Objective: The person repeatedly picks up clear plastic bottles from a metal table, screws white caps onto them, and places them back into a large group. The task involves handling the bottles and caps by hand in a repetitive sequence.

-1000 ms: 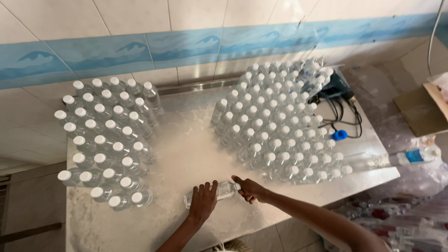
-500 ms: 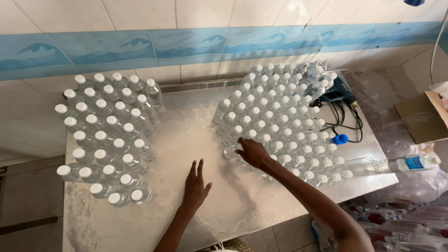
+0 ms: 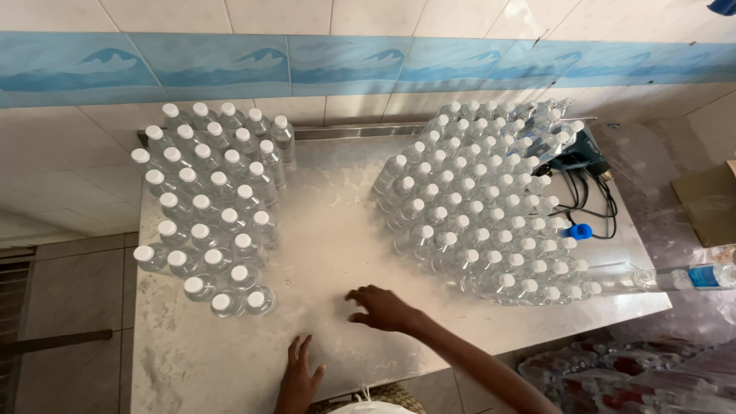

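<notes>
The right hand (image 3: 383, 308) is low in the middle of the frame, fingers spread and empty, just above the bare counter (image 3: 330, 245). The left hand (image 3: 297, 377) lies flat at the bottom edge, also released. Capped clear bottles (image 3: 211, 207) stand at the left, a bigger group of bottles (image 3: 491, 207) at the right.

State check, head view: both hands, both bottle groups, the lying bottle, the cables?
left hand: empty, flat on table
right hand: empty, fingers spread, over bare tabletop
left bottle group: upright, white caps on
right bottle group: upright, capped
lying bottle: on its side, table's right edge
black cables: loose, tangled
</notes>
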